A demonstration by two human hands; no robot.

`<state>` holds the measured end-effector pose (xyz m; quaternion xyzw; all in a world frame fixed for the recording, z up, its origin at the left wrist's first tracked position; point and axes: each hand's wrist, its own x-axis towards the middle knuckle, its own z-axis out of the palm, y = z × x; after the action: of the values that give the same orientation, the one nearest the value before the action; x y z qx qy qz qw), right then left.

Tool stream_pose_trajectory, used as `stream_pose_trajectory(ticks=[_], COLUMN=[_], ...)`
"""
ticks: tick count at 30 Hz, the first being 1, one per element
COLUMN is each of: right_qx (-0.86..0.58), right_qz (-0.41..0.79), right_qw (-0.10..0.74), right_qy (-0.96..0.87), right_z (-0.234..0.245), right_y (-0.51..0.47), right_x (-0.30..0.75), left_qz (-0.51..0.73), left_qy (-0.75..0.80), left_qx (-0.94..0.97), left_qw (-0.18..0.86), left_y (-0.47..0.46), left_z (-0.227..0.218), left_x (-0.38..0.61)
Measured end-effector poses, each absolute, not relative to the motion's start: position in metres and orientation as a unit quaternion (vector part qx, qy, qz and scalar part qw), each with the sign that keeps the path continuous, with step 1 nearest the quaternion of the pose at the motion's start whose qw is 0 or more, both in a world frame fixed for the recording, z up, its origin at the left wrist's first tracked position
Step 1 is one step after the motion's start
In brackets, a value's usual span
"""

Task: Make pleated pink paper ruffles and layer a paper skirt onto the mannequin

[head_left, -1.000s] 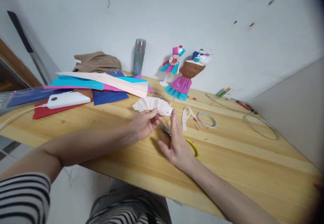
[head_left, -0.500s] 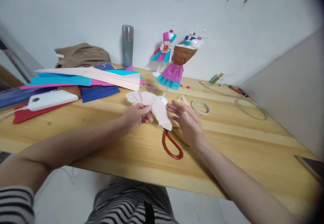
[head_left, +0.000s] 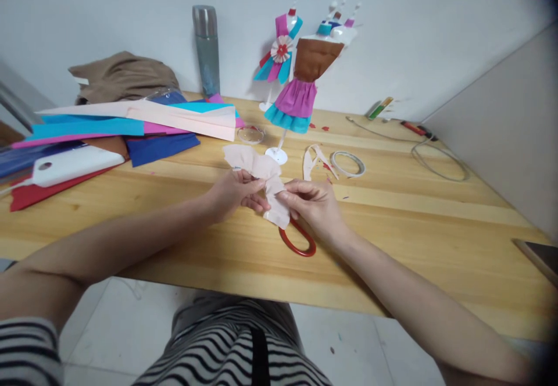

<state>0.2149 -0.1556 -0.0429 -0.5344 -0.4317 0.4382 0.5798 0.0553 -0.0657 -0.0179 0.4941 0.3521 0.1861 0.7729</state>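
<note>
A pale pink crepe paper piece is held over the wooden table. My left hand pinches its middle. My right hand grips the lower right end of the same piece, fingers closed. Red-handled scissors lie on the table under my right hand, partly hidden. Just behind stands a small mannequin wearing a paper dress in brown, magenta and teal.
A stack of coloured paper sheets and a white phone lie at the left. A grey bottle, a second paper figure, a tape roll, paper scraps and a cable sit farther back and right.
My right hand rose off the table, exposing the scissors, and closed on the right end of the pink paper, which now folds downward. The view tilted down.
</note>
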Motion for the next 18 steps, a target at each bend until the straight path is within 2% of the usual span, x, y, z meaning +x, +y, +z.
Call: stream_pose_trajectory(ticks=[11, 18], right_qx=[-0.473, -0.472], right_qz=[0.593, 0.523], right_qw=[0.562, 0.592], right_qy=[-0.33, -0.391], right_z=[-0.0437, -0.0452], right_y=[-0.1529, -0.1542], right_x=[0.2212, 0.2218], left_qz=[0.204, 0.21], left_qy=[0.367, 0.376], left_qx=[0.492, 0.503], left_qw=[0.762, 0.75], left_y=[-0.0668, -0.0684], left_z=[-0.0155, -0.0178], left_x=[0.0544, 0.0536])
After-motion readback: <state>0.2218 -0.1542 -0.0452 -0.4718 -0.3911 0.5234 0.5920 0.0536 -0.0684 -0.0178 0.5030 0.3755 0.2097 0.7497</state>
